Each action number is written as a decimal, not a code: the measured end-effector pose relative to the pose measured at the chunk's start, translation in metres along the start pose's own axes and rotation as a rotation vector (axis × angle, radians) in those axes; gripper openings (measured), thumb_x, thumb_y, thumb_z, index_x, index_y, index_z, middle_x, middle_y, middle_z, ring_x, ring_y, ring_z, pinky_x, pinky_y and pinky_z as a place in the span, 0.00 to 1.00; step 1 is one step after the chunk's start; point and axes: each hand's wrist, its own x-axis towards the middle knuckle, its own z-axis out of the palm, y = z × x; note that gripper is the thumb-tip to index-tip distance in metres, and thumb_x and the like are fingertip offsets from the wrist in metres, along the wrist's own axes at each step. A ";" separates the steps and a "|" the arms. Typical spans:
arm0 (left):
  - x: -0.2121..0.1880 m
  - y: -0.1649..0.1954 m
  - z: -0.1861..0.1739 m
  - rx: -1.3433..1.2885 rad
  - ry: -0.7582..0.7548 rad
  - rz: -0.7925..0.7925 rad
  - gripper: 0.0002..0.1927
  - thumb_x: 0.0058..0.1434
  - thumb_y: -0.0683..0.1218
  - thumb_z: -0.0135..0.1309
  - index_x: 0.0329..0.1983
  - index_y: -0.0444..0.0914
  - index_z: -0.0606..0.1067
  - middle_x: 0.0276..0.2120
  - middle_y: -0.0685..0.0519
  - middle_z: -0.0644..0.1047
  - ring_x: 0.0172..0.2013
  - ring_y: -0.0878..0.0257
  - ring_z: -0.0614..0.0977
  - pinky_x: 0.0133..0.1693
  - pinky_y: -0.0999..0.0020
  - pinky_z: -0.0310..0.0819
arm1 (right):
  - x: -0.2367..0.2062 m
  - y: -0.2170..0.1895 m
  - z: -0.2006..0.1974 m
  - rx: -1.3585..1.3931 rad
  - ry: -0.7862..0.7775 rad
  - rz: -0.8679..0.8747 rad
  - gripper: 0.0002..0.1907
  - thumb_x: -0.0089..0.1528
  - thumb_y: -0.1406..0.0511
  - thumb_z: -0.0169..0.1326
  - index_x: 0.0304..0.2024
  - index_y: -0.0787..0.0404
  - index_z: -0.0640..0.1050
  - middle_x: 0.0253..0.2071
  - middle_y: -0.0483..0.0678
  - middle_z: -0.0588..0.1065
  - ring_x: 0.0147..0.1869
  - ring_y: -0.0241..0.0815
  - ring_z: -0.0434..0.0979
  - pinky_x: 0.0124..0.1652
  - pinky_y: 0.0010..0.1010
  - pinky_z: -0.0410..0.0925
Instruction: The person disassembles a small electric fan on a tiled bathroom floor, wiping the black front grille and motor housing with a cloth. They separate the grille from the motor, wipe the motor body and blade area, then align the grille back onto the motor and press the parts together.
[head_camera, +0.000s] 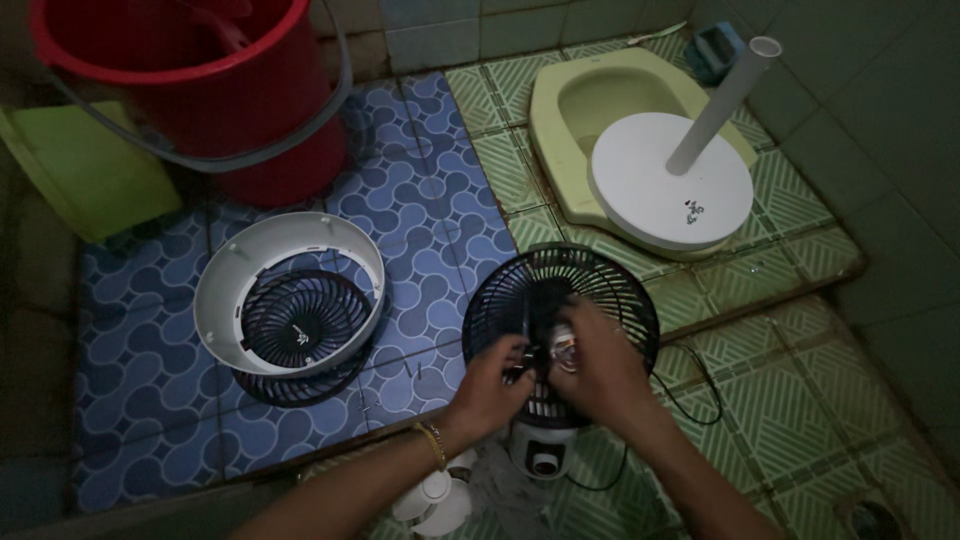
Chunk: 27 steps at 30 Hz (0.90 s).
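A black rear fan grille (600, 285) on a white motor housing (543, 450) lies on the tiled floor in front of me. My left hand (492, 385), with a gold bracelet on its wrist, pinches a small part at the grille's centre. My right hand (598, 362) covers the centre hub from the right, fingers curled on it. What lies under the fingers is hidden. A thin black cable (690, 395) loops out to the right of the grille.
A white fan ring with a black front grille (290, 300) lies on blue tiles to the left. A red bucket (215, 80) stands behind it. A white round stand base with pole (670, 185) rests on a pale green squat toilet (560, 100). Small white parts (435, 500) lie near my left forearm.
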 end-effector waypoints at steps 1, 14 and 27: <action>-0.001 -0.001 0.001 -0.018 -0.008 -0.005 0.25 0.59 0.43 0.60 0.59 0.37 0.70 0.44 0.44 0.81 0.47 0.55 0.85 0.48 0.63 0.80 | 0.000 0.003 0.001 0.034 0.016 0.010 0.36 0.45 0.64 0.66 0.55 0.65 0.70 0.59 0.62 0.70 0.61 0.66 0.72 0.57 0.48 0.67; -0.005 0.008 0.000 0.051 -0.015 0.171 0.22 0.59 0.40 0.59 0.58 0.35 0.72 0.47 0.42 0.78 0.48 0.48 0.82 0.50 0.59 0.76 | -0.003 0.028 -0.001 0.217 0.134 0.217 0.39 0.44 0.62 0.72 0.55 0.66 0.70 0.51 0.61 0.74 0.55 0.57 0.77 0.52 0.42 0.70; -0.006 0.010 -0.005 -0.005 -0.067 0.013 0.23 0.61 0.42 0.61 0.59 0.38 0.73 0.43 0.46 0.79 0.45 0.58 0.84 0.49 0.64 0.79 | 0.021 0.003 -0.031 0.225 -0.019 0.401 0.33 0.47 0.56 0.71 0.50 0.63 0.75 0.38 0.55 0.80 0.42 0.49 0.83 0.41 0.39 0.74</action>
